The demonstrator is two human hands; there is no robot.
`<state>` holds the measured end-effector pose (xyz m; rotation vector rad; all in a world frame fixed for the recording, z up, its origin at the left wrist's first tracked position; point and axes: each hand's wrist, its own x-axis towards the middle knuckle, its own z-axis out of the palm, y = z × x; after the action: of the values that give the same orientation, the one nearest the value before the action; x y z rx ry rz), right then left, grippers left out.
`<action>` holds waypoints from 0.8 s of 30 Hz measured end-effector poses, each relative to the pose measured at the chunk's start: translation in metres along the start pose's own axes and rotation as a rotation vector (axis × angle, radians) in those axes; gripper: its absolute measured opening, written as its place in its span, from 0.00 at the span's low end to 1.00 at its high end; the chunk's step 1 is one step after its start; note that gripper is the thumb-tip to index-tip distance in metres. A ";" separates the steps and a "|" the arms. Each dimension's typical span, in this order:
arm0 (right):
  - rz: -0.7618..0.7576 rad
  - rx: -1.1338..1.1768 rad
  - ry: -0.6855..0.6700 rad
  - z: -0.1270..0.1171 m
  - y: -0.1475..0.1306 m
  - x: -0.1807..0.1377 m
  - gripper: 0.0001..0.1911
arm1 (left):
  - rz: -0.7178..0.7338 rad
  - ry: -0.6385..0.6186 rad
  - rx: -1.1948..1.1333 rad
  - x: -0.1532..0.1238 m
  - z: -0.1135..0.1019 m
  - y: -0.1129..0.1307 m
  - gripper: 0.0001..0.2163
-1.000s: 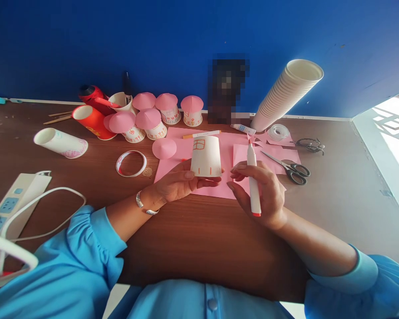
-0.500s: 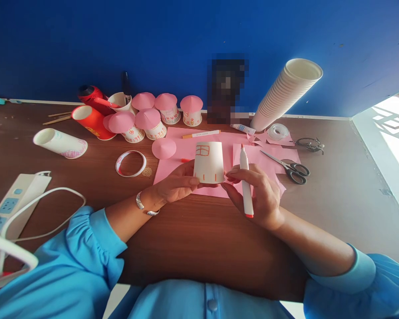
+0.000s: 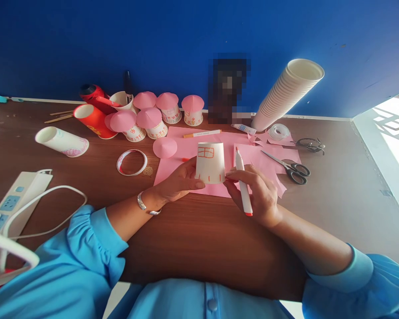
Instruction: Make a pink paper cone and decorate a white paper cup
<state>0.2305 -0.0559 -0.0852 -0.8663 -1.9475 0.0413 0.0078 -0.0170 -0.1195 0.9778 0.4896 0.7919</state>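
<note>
My left hand (image 3: 181, 181) grips a white paper cup (image 3: 216, 165), held upside down above the pink paper. An orange window outline is drawn high on the cup's side, and several short orange strokes run along its lower rim. Between the fingers of my right hand (image 3: 261, 192) is a white marker (image 3: 242, 181), its orange-red tip uncapped and pointing up and away. The right fingertips are at the cup's lower right edge. Under both hands lies a pink paper sheet (image 3: 173, 170), with a pink paper cone (image 3: 165, 147) on its left side.
Cups with pink cone roofs (image 3: 148, 118) stand at the back. A tall cup stack (image 3: 282, 97) leans near the blue wall. Scissors (image 3: 291, 168) and clear tape (image 3: 278, 131) lie right; a tape roll (image 3: 132, 162), red cup (image 3: 95, 122) and power strip (image 3: 16, 199) are left.
The cup has turned slightly in my fingers, so the window drawing and lower strokes sit further right. The marker's tip has tilted a little to the left.
</note>
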 end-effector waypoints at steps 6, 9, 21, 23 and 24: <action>0.027 0.010 -0.012 0.002 0.004 -0.005 0.16 | 0.045 0.012 0.015 0.003 0.003 0.000 0.27; 0.026 0.019 0.002 0.001 0.005 -0.006 0.17 | 0.070 0.070 0.038 0.003 0.004 0.001 0.27; -0.159 0.084 -0.139 -0.017 -0.015 0.005 0.14 | 0.037 0.142 0.136 0.001 0.006 0.005 0.24; -0.144 0.084 -0.135 -0.017 -0.016 0.005 0.12 | 0.041 0.149 0.153 0.001 0.006 0.004 0.26; -0.139 0.085 -0.125 -0.017 -0.017 0.005 0.11 | 0.040 0.152 0.161 0.001 0.006 0.004 0.26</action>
<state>0.2334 -0.0707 -0.0660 -0.6845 -2.1025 0.0976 0.0111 -0.0180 -0.1132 1.0836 0.6749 0.8768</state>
